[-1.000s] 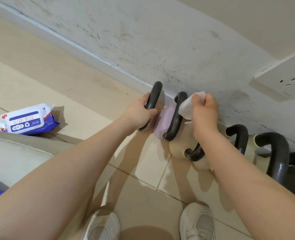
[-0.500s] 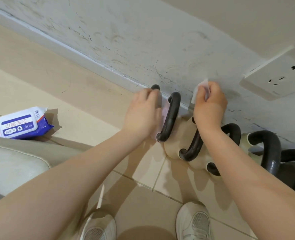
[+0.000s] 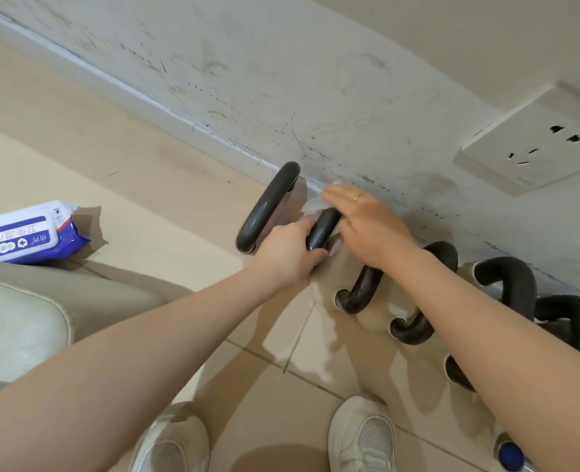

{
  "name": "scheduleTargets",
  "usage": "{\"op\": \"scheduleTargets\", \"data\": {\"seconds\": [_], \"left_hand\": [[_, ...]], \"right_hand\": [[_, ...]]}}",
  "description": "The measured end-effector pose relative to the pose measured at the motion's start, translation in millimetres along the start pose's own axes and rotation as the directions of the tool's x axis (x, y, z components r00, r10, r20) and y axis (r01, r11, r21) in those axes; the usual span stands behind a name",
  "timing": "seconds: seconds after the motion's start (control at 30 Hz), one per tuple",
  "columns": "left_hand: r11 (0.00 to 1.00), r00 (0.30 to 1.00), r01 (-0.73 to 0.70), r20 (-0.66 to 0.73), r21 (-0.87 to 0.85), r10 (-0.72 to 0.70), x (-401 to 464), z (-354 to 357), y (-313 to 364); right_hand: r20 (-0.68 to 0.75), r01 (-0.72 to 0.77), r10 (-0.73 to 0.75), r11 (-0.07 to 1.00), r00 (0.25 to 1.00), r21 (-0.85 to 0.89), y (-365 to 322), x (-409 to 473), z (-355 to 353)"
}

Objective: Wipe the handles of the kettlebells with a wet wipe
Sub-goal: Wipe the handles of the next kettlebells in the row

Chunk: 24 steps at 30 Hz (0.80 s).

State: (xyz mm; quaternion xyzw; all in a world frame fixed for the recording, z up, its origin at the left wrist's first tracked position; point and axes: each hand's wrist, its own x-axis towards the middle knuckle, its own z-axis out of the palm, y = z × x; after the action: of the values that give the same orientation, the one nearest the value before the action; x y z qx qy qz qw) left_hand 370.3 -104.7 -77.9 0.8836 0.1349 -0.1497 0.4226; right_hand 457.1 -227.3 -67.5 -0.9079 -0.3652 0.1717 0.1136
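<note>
While left hand [image 3: 290,255] curls round smooth black handle [image 3: 322,229], right hand [image 3: 370,226], fingers [image 3: 341,195] straight, presses thin wipe [image 3: 312,208]

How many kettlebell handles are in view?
6, in a row: first handle leftmost, second handle in the left hand, third, fourth, fifth, sixth rightward, partly behind the right arm. More may be hidden.

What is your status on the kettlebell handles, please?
Left hand grips the second handle low. Right hand, fingers flat, presses the wet wipe onto its top. Wall close behind; nothing blocking.
</note>
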Motion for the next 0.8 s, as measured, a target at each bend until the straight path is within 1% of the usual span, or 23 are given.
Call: {"op": "scheduleTargets", "data": {"seconds": [0.03, 0.07, 0.13, 0.17, 0.2, 0.27, 0.3, 0.33, 0.43, 0.47, 0.5, 0.57, 0.63, 0.67, 0.73, 0.8], "left_hand": [[1.0, 1.0, 0.001, 0.004, 0.004, -0.001, -1.6, 1.8, -0.4], [1.0, 1.0, -0.003, 0.002, 0.006, 0.003, -2.2, 3.3, -1.1], [1.0, 1.0, -0.014, -0.017, -0.004, 0.014, -0.8, 4.0, -2.9], [1.0, 1.0, -0.013, -0.027, -0.008, 0.012, -0.1, 3.3, -3.5], [1.0, 0.999, -0.012, -0.032, -0.006, 0.012, 0.7, 2.9, -3.9], [1.0, 1.0, -0.012, -0.027, 0.005, 0.013, 2.2, 2.6, -3.3], [1.0, 1.0, -0.009, -0.024, 0.01, 0.009, 2.7, 2.7, -2.9], [1.0, 1.0, -0.004, -0.022, 0.015, 0.004, 3.3, 2.8, -2.7], [1.0, 1.0, 0.004, -0.028, 0.028, -0.003, 3.1, 1.5, -2.9], [0.999, 1.0, 0.004, -0.029, 0.034, -0.003, 1.9, 1.7, -3.1], [0.999, 1.0, 0.006, -0.023, 0.04, -0.005, -0.2, 2.0, -3.3], [1.0, 1.0, 0.014, -0.003, 0.025, -0.014, -4.8, 4.7, -4.1], [1.0, 1.0, 0.018, 0.007, 0.009, -0.018, -8.1, 4.7, -7.8], [1.0, 1.0, 0.016, 0.005, 0.002, -0.016, -8.7, 3.6, -10.6], [1.0, 1.0, 0.009, -0.003, -0.024, -0.01, -9.3, 0.1, -17.7], [0.998, 1.0, 0.011, -0.009, -0.057, -0.011, -11.0, -2.4, -24.2]], "right_hand": [[0.027, -0.049, 0.049, 0.999, 0.998, 0.007, 0.6, -1.3, -3.7], [0.056, -0.017, 0.018, 1.0, 0.998, -0.008, -2.4, -3.2, -3.8], [0.101, 0.186, -0.179, 0.981, 0.979, -0.061, -9.1, -7.8, 3.0], [0.122, 0.242, -0.235, 0.969, 0.964, -0.051, -9.1, -7.9, 2.5], [0.137, 0.221, -0.214, 0.974, 0.967, -0.042, -9.1, -6.1, -3.3], [0.142, 0.046, -0.042, 0.999, 0.989, -0.024, -5.5, 1.5, -16.7], [0.119, -0.028, 0.028, 1.0, 0.992, -0.007, -3.8, 4.5, -20.6], [0.11, -0.048, 0.047, 0.999, 0.993, 0.002, -4.6, 5.6, -20.7], [0.141, 0.091, -0.101, 0.993, 0.985, 0.07, -10.8, 6.3, -6.8], [0.151, 0.073, -0.089, 0.991, 0.985, 0.11, -9.1, 7.4, -4.1], [0.14, 0.001, -0.023, 0.988, 0.99, 0.156, -6.9, 11.0, -4.3], [0.059, -0.142, 0.132, 0.968, 0.989, 0.208, 1.1, 19.4, -5.3], [0.025, -0.347, 0.356, 0.89, 0.934, 0.296, 0.6, 28.1, 0.4], [0.033, -0.428, 0.448, 0.825, 0.893, 0.37, -1.5, 32.2, 5.2], [0.042, -0.485, 0.568, 0.661, 0.822, 0.573, -11.2, 37.5, 13.7], [0.004, -0.498, 0.612, 0.639, 0.791, 0.586, -20.8, 36.1, 16.5]]}}
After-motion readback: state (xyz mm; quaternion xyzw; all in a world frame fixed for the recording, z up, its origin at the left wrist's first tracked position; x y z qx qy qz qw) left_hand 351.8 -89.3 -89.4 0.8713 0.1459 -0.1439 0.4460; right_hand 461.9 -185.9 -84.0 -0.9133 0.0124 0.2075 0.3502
